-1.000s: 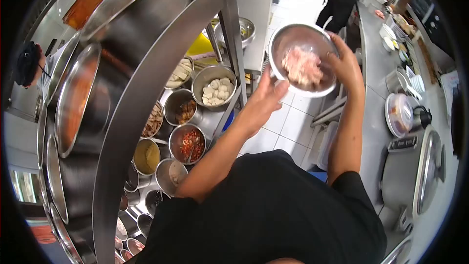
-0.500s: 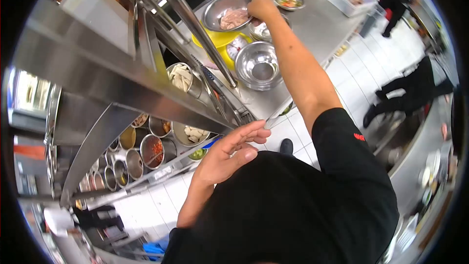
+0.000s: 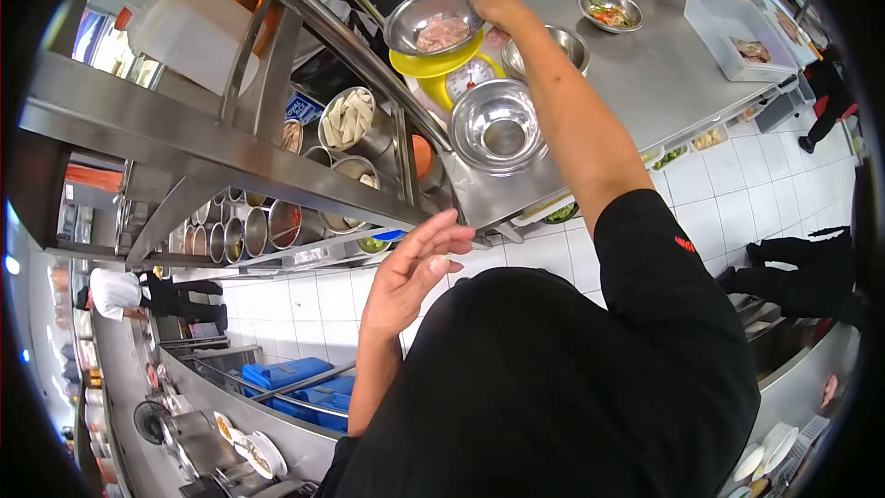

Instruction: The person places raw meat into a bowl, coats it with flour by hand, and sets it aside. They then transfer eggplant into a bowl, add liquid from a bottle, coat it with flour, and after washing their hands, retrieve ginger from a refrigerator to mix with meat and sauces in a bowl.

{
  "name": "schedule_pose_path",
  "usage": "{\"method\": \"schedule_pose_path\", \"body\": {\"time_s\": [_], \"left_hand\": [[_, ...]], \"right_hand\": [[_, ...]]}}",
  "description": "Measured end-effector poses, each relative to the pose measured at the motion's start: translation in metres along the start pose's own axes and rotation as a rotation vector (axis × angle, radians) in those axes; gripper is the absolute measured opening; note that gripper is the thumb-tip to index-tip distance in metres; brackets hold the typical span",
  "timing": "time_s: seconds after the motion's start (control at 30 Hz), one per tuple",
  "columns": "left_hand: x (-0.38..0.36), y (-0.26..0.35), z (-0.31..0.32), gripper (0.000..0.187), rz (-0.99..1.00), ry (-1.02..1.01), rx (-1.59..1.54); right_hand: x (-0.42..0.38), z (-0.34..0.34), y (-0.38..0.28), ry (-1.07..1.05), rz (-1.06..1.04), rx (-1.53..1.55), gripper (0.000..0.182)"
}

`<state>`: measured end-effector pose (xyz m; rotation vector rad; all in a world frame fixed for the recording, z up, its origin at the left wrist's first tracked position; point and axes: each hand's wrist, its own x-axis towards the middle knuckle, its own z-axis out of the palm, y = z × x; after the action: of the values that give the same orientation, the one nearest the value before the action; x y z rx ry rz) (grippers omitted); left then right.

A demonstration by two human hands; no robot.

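A metal bowl [image 3: 403,32] holding pieces of pale pink raw meat [image 3: 442,33] is on the yellow pan of a kitchen scale [image 3: 431,65]. My right hand [image 3: 501,9] is closed on the right side of its rim; the fingertips are partly hidden. Just in front of the scale's round dial stand nested metal bowls [image 3: 499,134] with nothing in the top one. Another metal bowl [image 3: 564,46] sits partly behind my right forearm. Palm inward and fingers stretched, my left hand [image 3: 407,277] hangs in the air near the counter corner, holding nothing.
A small bowl of cut vegetables [image 3: 610,11] and a clear plastic tub [image 3: 728,46] with meat stand farther along the steel counter [image 3: 645,69]. A steel shelf frame [image 3: 212,157] rises at left, with containers beneath, one of white strips [image 3: 348,120]. Other people [image 3: 797,267] stand nearby.
The whole view has shifted and turned, showing more of the counter and shelf. My right hand stays at the meat bowl's rim; my left hand stays open in the air.
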<state>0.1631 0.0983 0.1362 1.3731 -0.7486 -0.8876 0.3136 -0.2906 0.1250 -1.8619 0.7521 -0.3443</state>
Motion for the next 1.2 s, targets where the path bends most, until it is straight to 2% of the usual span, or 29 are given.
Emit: {"method": "schedule_pose_path", "body": {"time_s": [0.07, 0.17, 0.27, 0.33, 0.4, 0.43, 0.47, 0.5, 0.53, 0.57, 0.6, 0.67, 0.73, 0.77, 0.8, 0.83, 0.87, 0.93, 1.0, 1.07, 1.1, 1.17, 1.2], "left_hand": [[-0.003, -0.003, 0.007, 0.054, -0.008, 0.026, 0.005], [-0.007, -0.006, 0.015, 0.053, -0.013, 0.052, 0.008], [-0.013, -0.012, 0.021, 0.051, -0.027, 0.076, -0.016], [-0.019, -0.015, 0.021, 0.050, -0.030, 0.101, -0.027], [-0.023, -0.022, 0.021, 0.054, -0.055, 0.123, -0.076], [-0.024, -0.025, 0.020, 0.057, -0.059, 0.158, -0.103], [-0.026, -0.027, 0.022, 0.062, -0.049, 0.155, -0.134], [-0.029, -0.028, 0.024, 0.068, -0.031, 0.174, -0.192], [-0.034, -0.029, 0.028, 0.070, 0.012, 0.212, -0.289], [-0.039, -0.029, 0.030, 0.072, 0.061, 0.239, -0.377], [-0.048, -0.030, 0.030, 0.072, 0.108, 0.333, -0.408], [-0.066, -0.039, 0.028, 0.072, 0.193, 0.488, -0.462], [-0.090, -0.056, 0.014, 0.071, 0.268, 0.625, -0.505], [-0.105, -0.063, 0.004, 0.071, 0.300, 0.686, -0.523], [-0.126, -0.065, -0.006, 0.069, 0.257, 0.768, -0.650], [-0.149, -0.067, -0.016, 0.067, 0.215, 0.851, -0.782], [-0.164, -0.074, -0.026, 0.065, 0.242, 0.991, -0.726], [-0.189, -0.095, -0.047, 0.062, 0.263, 1.206, -0.658], [-0.213, -0.120, -0.075, 0.062, 0.229, 1.322, -0.667], [-0.234, -0.148, -0.101, 0.061, 0.237, 1.392, -0.631], [-0.239, -0.155, -0.118, 0.061, 0.238, 1.418, -0.613], [-0.247, -0.158, -0.144, 0.059, 0.293, 1.495, -0.641], [-0.250, -0.168, -0.160, 0.059, 0.286, 1.543, -0.610]], "right_hand": [[-0.009, -0.006, 0.001, 0.018, 0.010, 0.008, 0.043], [-0.008, 0.004, 0.012, 0.055, -0.202, -0.133, 0.047], [0.029, 0.020, 0.035, 0.212, -0.311, -0.231, 0.055], [0.016, -0.007, 0.037, 0.245, -0.386, -0.494, 0.058], [-0.040, -0.057, 0.032, 0.345, -0.436, -0.456, 0.058], [-0.074, -0.077, 0.025, 0.316, -0.467, -0.405, 0.058], [-0.109, -0.096, 0.021, 0.132, -0.513, -0.331, 0.052], [-0.147, -0.102, 0.009, 0.003, -0.454, -0.259, 0.050], [-0.171, -0.105, 0.012, -0.066, -0.688, -0.316, 0.051], [-0.198, -0.095, 0.007, -0.130, -0.750, -0.367, 0.050], [-0.223, -0.080, 0.000, -0.173, -0.810, -0.416, 0.050], [-0.275, -0.029, -0.015, -0.349, -0.694, -0.272, 0.049], [-0.307, 0.034, -0.031, -0.499, -0.702, -0.322, 0.047], [-0.313, 0.067, -0.035, -0.474, -0.818, -0.340, 0.045], [-0.314, 0.098, -0.036, -0.580, -0.824, -0.341, 0.045], [-0.318, 0.127, -0.040, -0.571, -1.081, -0.480, 0.048], [-0.329, 0.153, -0.051, -0.619, -1.236, -0.547, 0.051], [-0.335, 0.217, -0.055, -0.975, -1.478, -0.454, 0.060], [-0.347, 0.290, -0.040, -1.307, -1.375, -0.558, 0.072], [-0.356, 0.371, -0.002, -1.429, -1.439, -0.492, 0.079], [-0.374, 0.391, -0.004, -1.349, -1.439, -0.534, 0.076], [-0.383, 0.440, 0.003, -1.342, -1.479, -0.414, 0.062], [-0.388, 0.458, -0.004, -1.432, -1.287, -0.477, 0.054]]}}
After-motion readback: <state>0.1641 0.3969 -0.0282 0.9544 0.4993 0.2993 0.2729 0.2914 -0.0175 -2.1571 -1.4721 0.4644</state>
